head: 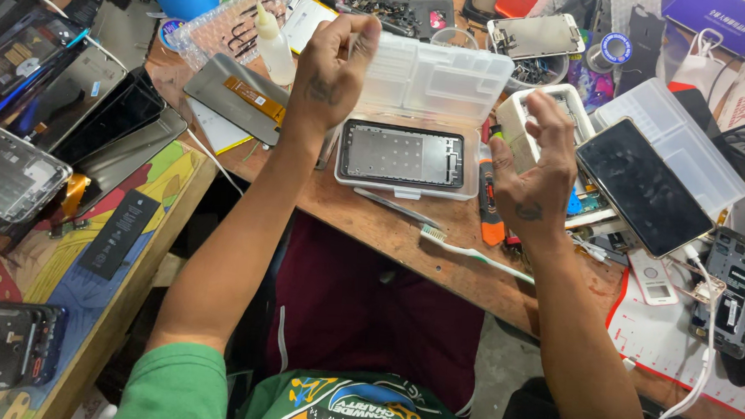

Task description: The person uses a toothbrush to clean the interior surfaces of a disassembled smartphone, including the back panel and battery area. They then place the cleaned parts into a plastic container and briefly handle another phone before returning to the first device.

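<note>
Even, fairly bright light falls from overhead, so shadows stay short and soft beneath the raised left hand (333,65) and right hand (535,179). Pale glare lies on the clear plastic hinged case (433,78) and on the glossy black phone screen (641,186). The worn brown wooden bench (405,236) is sharp in mid-frame, while the fingertips show slight motion blur. The wide lens bends and stretches things toward the edges, and the space under the bench sinks into darkness.

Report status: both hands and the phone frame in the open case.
Left hand raised, fingers pinched, nothing visible in it. Right hand open, empty. Phone frame lies flat in clear case, untouched. Tweezers, toothbrush lie in front.
</note>
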